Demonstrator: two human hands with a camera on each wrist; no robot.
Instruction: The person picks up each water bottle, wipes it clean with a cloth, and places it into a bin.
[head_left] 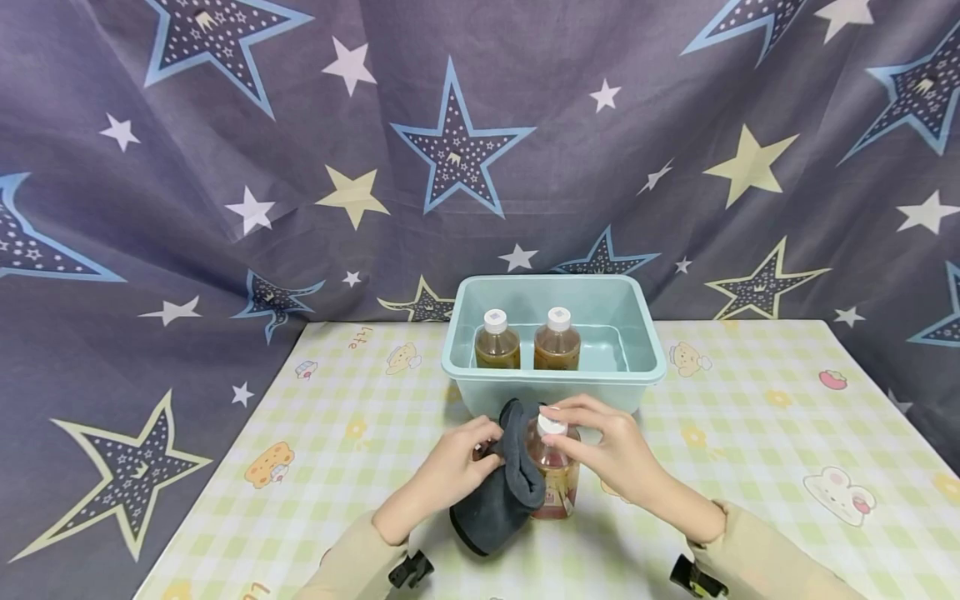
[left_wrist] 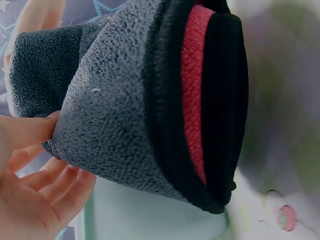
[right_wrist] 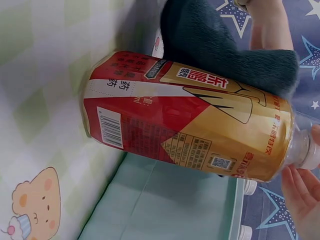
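Note:
My left hand (head_left: 462, 457) pinches a folded dark grey cloth (head_left: 495, 508) by its upper part. Fluffy on its face, the cloth (left_wrist: 112, 105) shows a black edge and a red strip in the left wrist view. Against its right side stands a drink bottle (head_left: 557, 487) with a white cap. The thumb and fingers of my right hand (head_left: 611, 442) hold that cap from the right. In the right wrist view the bottle (right_wrist: 185, 117) has a red and gold label, and its base is at the tabletop.
A pale blue-green plastic bin (head_left: 555, 387) stands just behind my hands. Inside it, at the left and middle, are two capped bottles, the left one (head_left: 497, 343) and the other (head_left: 557, 343). A checked cloth (head_left: 337, 467) covers the table; a star-patterned curtain (head_left: 585, 183) hangs behind.

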